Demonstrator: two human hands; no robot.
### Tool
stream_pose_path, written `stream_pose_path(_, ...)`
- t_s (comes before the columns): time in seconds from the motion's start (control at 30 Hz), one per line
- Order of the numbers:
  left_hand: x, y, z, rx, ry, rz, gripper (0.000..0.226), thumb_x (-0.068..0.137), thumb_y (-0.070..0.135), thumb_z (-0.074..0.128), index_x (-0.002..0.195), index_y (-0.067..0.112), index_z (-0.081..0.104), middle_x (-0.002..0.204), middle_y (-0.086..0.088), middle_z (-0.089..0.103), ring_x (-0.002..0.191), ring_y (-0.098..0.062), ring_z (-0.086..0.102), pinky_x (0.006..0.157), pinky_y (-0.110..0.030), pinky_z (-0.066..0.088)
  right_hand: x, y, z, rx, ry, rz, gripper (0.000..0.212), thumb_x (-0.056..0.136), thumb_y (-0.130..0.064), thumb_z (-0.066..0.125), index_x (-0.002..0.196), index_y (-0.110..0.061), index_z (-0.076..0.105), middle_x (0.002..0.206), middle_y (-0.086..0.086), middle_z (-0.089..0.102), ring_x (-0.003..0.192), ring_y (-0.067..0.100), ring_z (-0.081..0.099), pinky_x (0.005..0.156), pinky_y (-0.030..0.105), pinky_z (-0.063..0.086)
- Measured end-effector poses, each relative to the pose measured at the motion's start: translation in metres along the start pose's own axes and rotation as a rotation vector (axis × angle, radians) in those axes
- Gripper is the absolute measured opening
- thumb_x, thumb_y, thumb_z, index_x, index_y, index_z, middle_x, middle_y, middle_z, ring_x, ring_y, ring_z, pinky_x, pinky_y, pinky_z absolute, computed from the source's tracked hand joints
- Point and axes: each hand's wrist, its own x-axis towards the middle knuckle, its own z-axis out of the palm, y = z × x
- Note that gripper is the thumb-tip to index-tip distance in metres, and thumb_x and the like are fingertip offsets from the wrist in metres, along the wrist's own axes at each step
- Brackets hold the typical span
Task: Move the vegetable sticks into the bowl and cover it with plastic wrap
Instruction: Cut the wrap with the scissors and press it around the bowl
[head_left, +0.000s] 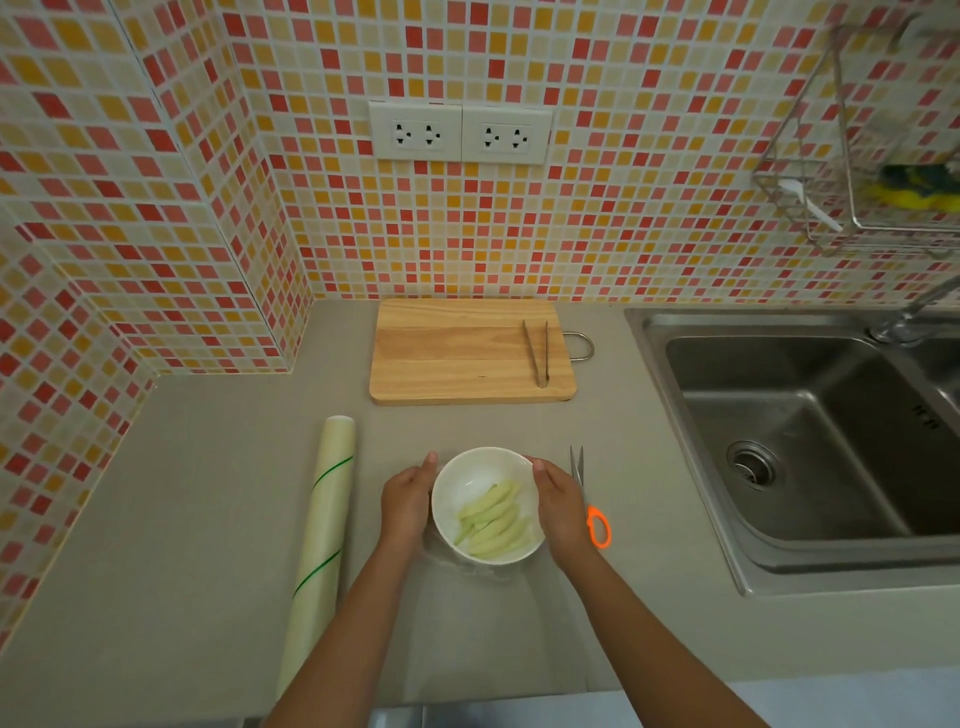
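Note:
A white bowl stands on the grey counter and holds several pale green vegetable sticks. A thin clear film seems to lie over the bowl and spill onto the counter in front of it. My left hand lies against the bowl's left side and my right hand against its right side, fingers curved along the wall. The roll of plastic wrap lies lengthwise to the left of the bowl.
A wooden cutting board with metal tongs sits near the tiled wall. Orange-handled scissors lie just right of my right hand. A steel sink fills the right side, with a wire rack above it.

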Motion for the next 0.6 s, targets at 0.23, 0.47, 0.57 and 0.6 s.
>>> stream_pose_path(0.23,0.003,-0.005,0.003,0.073,0.066,0.006,0.043,0.086,0.035,0.065,0.057,0.012,0.043,0.059,-0.006,0.047,0.055,-0.016,0.042,0.051,-0.028,0.033,0.000,0.000,0.002,-0.001,-0.001,0.005,0.030,0.100,-0.011,0.041,0.103,-0.006,0.071,0.099,0.009,0.071,0.093,0.020,0.066,0.084,0.033,0.053)
stream_pose_path(0.47,-0.003,-0.001,0.008,0.018,0.173,0.137,0.022,0.077,0.022,0.077,0.090,0.016,0.061,0.090,-0.001,0.061,0.082,-0.017,0.059,0.072,-0.025,0.047,0.000,0.000,0.002,-0.035,0.003,0.020,0.028,0.100,-0.016,0.042,0.103,-0.011,0.070,0.096,0.001,0.071,0.092,0.015,0.065,0.076,0.019,0.051)
stream_pose_path(0.57,-0.007,0.001,0.011,-0.067,0.189,0.151,0.016,0.075,0.013,0.077,0.086,0.015,0.065,0.079,-0.001,0.063,0.072,-0.013,0.059,0.065,-0.018,0.044,0.001,0.000,0.002,-0.048,0.004,0.031,0.029,0.100,-0.017,0.042,0.103,-0.012,0.070,0.097,0.002,0.071,0.095,0.017,0.065,0.083,0.027,0.051)
stream_pose_path(0.6,-0.009,0.001,0.011,-0.070,0.197,0.154,0.013,0.076,0.012,0.077,0.085,0.015,0.067,0.076,0.000,0.064,0.070,-0.011,0.059,0.064,-0.018,0.044,0.001,0.000,0.002,-0.051,0.008,0.034,0.029,0.100,-0.017,0.042,0.103,-0.012,0.070,0.098,0.003,0.072,0.096,0.018,0.065,0.085,0.030,0.051)
